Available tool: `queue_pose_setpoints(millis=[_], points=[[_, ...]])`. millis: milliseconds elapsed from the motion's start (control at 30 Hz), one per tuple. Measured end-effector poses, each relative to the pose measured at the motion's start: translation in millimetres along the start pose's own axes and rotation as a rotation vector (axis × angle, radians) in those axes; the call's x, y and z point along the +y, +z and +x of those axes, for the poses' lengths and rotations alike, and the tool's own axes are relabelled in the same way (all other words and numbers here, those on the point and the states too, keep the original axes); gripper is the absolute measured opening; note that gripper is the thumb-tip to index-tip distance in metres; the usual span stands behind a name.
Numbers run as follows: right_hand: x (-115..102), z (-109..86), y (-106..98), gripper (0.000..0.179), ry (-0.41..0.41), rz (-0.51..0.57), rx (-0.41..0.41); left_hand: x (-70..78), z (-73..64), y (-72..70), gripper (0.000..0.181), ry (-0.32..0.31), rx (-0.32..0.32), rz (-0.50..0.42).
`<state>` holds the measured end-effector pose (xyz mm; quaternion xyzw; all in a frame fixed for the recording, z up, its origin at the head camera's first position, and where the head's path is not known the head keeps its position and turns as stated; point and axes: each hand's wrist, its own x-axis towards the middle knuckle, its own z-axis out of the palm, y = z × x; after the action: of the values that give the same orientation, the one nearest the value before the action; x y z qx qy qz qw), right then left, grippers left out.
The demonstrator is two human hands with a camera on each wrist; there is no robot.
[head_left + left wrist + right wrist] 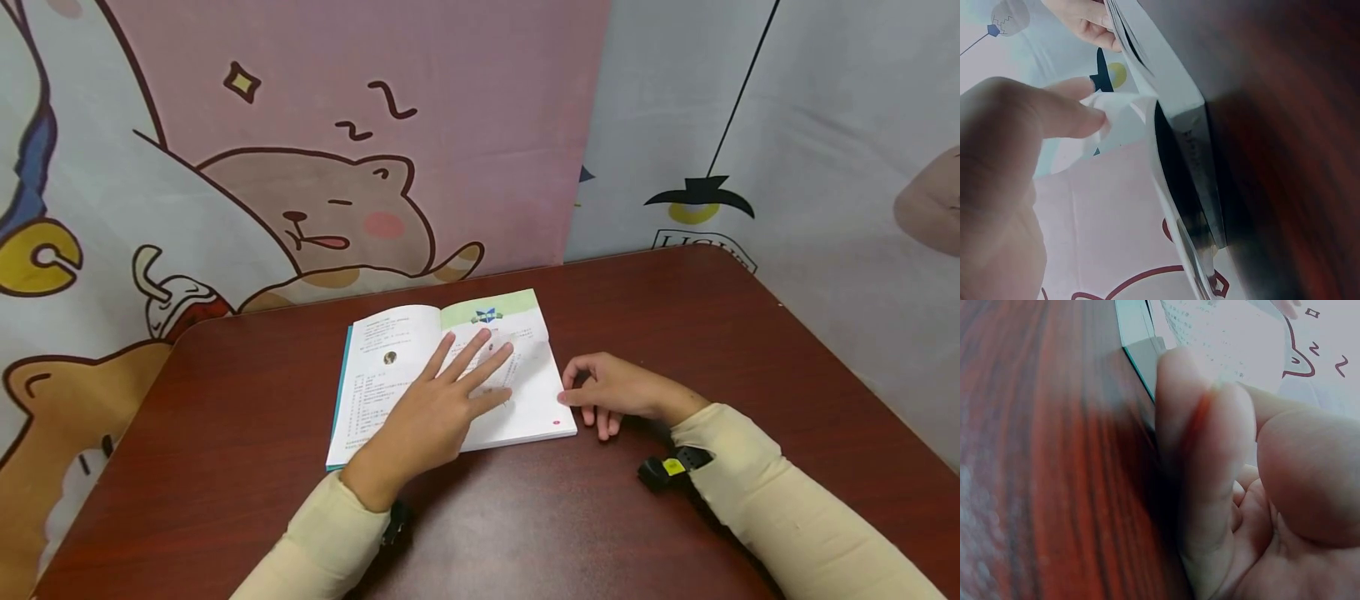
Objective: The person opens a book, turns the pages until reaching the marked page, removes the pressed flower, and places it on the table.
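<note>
An open book [390, 400] with printed white pages and a teal cover edge lies on the table. My left hand [435, 408] is over its middle and right page, fingers straight and spread. In the left wrist view, the left thumb [1072, 119] is close to a raised, curved page [1132, 106]. At the book's right edge, my right hand [622, 387] pinches the page edge between thumb and curled index finger, its other fingers hanging beside the book. From the right wrist, those fingertips [1179, 375] cover part of the book's corner [1144, 350].
The book rests on a dark red wooden table [247, 500], whose far edge meets a cloth backdrop [510, 125] with cartoon animals. A black wrist strap with a yellow tag [673, 467] is on the right wrist.
</note>
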<state>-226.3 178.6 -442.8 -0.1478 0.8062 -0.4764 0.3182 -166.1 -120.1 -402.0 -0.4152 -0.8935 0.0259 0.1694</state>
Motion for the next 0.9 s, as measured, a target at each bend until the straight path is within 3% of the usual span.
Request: queue_pose_setpoints(millis=[467, 900], points=[[-0.2, -0.8, 0.0, 0.034, -0.006, 0.004, -0.003, -2.2, -3.4, 2.3, 0.043, -0.051, -0.078, -0.035], [-1.8, -1.4, -0.3, 0.035, -0.012, 0.006, -0.009, -5.7, -6.6, 2.1, 0.037, -0.153, -0.108, -0.099]])
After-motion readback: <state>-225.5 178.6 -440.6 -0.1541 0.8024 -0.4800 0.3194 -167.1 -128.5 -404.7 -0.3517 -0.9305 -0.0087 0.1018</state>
